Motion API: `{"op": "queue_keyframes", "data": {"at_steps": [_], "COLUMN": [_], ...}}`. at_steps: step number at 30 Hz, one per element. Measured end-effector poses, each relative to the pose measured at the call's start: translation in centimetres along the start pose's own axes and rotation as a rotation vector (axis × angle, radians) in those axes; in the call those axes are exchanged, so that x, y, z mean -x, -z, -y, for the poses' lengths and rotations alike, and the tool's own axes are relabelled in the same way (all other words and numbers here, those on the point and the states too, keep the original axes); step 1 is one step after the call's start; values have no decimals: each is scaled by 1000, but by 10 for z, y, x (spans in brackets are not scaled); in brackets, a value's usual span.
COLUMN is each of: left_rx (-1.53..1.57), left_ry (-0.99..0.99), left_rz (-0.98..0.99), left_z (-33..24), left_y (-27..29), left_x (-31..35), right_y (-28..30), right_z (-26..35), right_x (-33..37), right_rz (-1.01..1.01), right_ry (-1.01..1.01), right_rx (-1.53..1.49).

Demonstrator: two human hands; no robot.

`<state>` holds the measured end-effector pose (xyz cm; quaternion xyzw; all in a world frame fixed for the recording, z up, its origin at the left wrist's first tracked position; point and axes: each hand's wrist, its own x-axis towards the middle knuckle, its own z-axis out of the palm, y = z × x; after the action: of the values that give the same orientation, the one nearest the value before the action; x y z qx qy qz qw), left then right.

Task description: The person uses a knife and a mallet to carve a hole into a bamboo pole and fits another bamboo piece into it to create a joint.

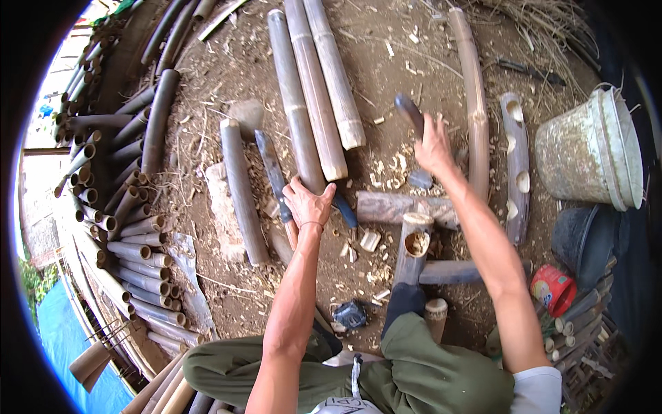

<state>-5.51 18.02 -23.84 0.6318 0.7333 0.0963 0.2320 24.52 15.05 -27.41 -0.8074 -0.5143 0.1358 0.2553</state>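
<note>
Hands both busy over dirt floor strewn with pale wood chips [386, 172]. Left hand [308, 201] lies on the near end of a long grey-brown bamboo pole [298, 103]; fingers spread over it, looks like a loose hold, can't tell if clamped. Right hand [433, 146] is wrapped tight around a dark-handled chopping blade [412, 117], handle sticking up far of the fist, blade end just near of it. Short cut bamboo section with open hollow end [414, 241] stands tilted between the two forearms, near the knee. Two paler bamboo poles [331, 83] lie just right of the held one. Stack of cut bamboo tubes [131, 234] far left. Dirty white plastic bucket [593, 148] and small red tub [552, 288] at right.
</note>
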Motion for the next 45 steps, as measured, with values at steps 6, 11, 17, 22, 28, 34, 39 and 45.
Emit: {"op": "queue_keyframes", "data": {"at_steps": [6,11,17,22,28,34,39,45], "left_rx": [444,665,915,1204,1163,1083,947,881], "left_ry": [43,-45,212,-15,-568,-978,-1093,-1156], "left_rz": [394,1436,677,697,708,650,528,484], "left_z": [36,47,19,-74,-164,-217,-218,-201], "left_y": [27,108,142,153,215,229,216,220], "left_x": [-17,4,-51,-70,44,149,179,197], "right_y": [-16,-1,39,73,113,72,32,60], "right_z": [61,153,200,197,105,26,14,-17], "right_x": [41,105,196,289,364,520,599,617], "right_rz": [-4,920,723,546,206,271,449,305], "right_ry": [84,-460,-130,50,-104,-727,-998,-944], "right_rx": [-40,-1498,-1122,-637,-280,66,81,-266]}}
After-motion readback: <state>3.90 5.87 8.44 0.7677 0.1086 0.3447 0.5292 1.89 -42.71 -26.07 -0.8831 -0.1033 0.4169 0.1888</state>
